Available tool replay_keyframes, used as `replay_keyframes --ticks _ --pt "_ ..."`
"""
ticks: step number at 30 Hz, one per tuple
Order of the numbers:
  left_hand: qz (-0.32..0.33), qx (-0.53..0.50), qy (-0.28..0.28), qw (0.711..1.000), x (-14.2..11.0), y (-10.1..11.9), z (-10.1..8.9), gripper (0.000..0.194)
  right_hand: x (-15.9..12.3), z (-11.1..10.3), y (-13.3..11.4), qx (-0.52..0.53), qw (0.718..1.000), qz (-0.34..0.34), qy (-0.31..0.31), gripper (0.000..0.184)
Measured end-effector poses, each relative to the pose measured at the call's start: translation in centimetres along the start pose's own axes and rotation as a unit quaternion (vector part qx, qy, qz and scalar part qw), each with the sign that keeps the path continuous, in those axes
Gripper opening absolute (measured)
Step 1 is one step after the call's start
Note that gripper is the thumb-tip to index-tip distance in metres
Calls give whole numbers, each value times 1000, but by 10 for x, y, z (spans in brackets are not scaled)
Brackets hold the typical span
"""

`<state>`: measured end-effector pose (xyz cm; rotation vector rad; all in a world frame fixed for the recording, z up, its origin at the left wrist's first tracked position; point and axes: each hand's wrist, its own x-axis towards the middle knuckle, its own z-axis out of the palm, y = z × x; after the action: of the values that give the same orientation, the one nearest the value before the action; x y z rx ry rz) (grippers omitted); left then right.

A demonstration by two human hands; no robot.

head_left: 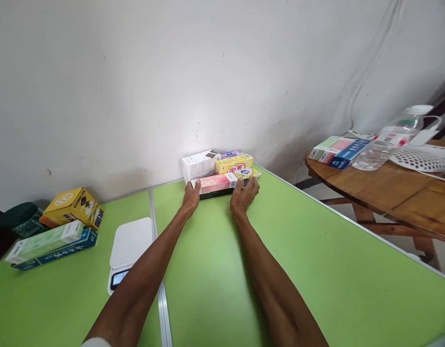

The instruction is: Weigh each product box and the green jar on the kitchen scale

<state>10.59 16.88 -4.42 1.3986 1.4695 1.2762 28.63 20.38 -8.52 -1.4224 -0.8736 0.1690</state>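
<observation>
A long pink carton (215, 182) lies on top of a black box (215, 194) at the far side of the green table. My left hand (191, 196) grips the carton's left end, thumb on its top edge. At the other end my right hand (245, 194) is closed around the corner, and its fingertips are partly hidden. Right behind stand a white box (198, 165), a yellow box (234, 164) and a purple box (231, 154). Another yellow-and-blue box (251, 173) shows beside my right hand.
A white kitchen scale (131, 243) sits left of the table's metal seam. Farther left are a yellow box (75, 207), a green carton (48, 242) on a blue carton (59, 252), and a dark green jar (21, 219). A wooden table (384, 202) holds a plastic bottle (388, 140) and several cartons.
</observation>
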Motion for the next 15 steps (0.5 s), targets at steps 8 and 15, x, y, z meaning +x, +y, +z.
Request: replay_keyframes --ticks 8,15 --pt "-22 12 26 999 -5 5 4 57 -26 3 -13 -16 998 -37 -38 68" --pt "-43 10 74 996 -41 19 -12 63 -56 -19 -28 15 996 -55 -65 77"
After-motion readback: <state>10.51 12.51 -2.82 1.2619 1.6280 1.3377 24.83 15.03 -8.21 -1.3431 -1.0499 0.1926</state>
